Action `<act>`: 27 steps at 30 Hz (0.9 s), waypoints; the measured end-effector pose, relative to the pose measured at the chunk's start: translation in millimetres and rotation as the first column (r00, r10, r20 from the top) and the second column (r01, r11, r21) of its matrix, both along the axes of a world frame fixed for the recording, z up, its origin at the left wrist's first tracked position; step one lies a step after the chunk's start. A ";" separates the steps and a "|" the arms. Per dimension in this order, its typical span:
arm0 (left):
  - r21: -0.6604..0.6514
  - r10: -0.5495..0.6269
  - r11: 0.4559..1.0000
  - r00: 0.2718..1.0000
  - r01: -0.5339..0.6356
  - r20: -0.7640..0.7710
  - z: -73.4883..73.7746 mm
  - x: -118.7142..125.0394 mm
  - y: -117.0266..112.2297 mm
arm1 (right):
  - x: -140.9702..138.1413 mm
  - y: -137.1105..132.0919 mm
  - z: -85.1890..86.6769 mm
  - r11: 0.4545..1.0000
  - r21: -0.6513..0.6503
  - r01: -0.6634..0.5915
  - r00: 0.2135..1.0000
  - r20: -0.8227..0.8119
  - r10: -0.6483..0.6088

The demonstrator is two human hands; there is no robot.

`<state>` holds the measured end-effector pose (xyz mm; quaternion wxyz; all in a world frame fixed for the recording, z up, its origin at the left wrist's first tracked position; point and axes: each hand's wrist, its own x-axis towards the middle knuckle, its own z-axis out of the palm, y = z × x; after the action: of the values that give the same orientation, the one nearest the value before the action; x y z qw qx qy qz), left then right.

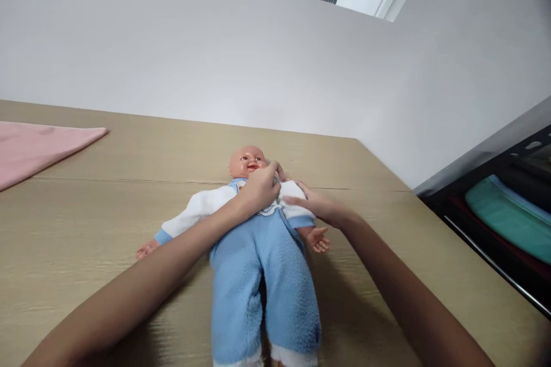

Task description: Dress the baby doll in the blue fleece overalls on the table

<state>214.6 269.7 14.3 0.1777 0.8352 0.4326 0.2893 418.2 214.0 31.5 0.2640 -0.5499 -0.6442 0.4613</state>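
A baby doll (247, 161) lies on its back on the wooden table, head toward the wall. It wears a fleecy outfit (267, 266) with white sleeves and blue trousers. My left hand (262, 186) crosses its chest, fingers closed on the clothing by the neck and shoulder; the exact spot they pinch is hidden. Around the white sleeve (293, 190) on the picture's right, my right hand (317, 204) is closed, with the thumb on top. The doll's small hand (318, 239) sticks out below that cuff. Its other arm (196, 209) stretches out to the left, partly behind my forearm.
Pink cloth (38, 148) lies at the table's left. A pale wall (193, 51) rises behind the table (107, 223). To the right, a dark rack (477, 223) holds folded green fabric (512, 218). A seam runs across the tabletop.
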 end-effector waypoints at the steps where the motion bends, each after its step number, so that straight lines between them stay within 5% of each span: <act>1: 0.019 -0.005 1.000 1.000 0.005 -0.016 0.5 -0.7 -0.5 | 8.3 -5.1 5.7 0.999 -0.012 -0.042 0.997 0.060 0.043; 5: 0.080 -0.019 0.996 0.996 0.026 -0.085 2.3 -1.2 -3.1 | 40.3 -19.6 27.4 0.987 0.073 -0.140 0.851 0.518 0.083; 9: 0.106 -0.016 0.994 0.989 0.032 -0.145 3.5 -0.3 -6.3 | 51.6 -17.6 27.0 0.950 0.150 -0.275 0.723 0.683 0.102; 12: 0.119 0.016 0.993 0.983 0.005 -0.182 5.9 -3.1 -13.0 | 56.2 -14.1 10.1 0.949 0.204 -0.242 0.767 0.640 0.058; 17: 0.297 0.125 0.954 0.955 -0.041 -0.269 15.8 -10.5 -39.1 | 68.1 -19.7 -28.7 0.955 0.298 -0.003 0.931 0.350 -0.106; 21: 0.293 -0.119 0.933 0.946 0.210 -0.302 23.9 -8.7 -65.5 | 71.2 -27.3 -50.3 0.959 0.258 0.118 0.991 0.033 -0.131; 23: 0.255 -0.211 0.916 0.913 0.309 -0.349 25.6 -6.3 -74.6 | 70.8 -29.6 -54.0 0.949 0.296 0.109 0.991 0.037 -0.126; 27: 0.194 -0.207 0.924 0.858 0.329 -0.470 25.6 -5.0 -80.3 | 67.2 -35.3 -50.2 0.884 0.467 0.030 0.954 0.250 -0.164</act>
<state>209.7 189.5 39.9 -0.0004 0.9474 0.2967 0.1203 485.3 178.7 -18.8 0.3144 -0.5641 -0.7371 0.1990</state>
